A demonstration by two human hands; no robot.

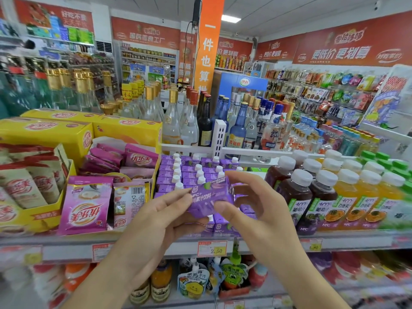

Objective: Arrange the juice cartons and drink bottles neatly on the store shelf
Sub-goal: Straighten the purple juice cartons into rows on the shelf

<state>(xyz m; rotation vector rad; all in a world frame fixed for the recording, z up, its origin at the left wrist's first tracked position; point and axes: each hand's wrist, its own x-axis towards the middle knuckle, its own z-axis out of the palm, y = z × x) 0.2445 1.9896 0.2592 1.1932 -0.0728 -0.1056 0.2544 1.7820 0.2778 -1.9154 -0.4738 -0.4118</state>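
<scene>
Left hand [165, 210] and right hand [252, 206] both pinching purple carton [210, 195] mid-frame; sloppy drop probably topples stocked cartons [189, 172] behind.

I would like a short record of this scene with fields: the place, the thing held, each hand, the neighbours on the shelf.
place: store shelf with price tags on its front edge
held item: purple juice carton, tilted, above the rows of purple cartons
left hand: fingers on the carton's left side
right hand: pinches the carton's right side
right neighbours: grape juice bottles, orange juice bottles
left neighbours: pink milk tea sachets
</scene>
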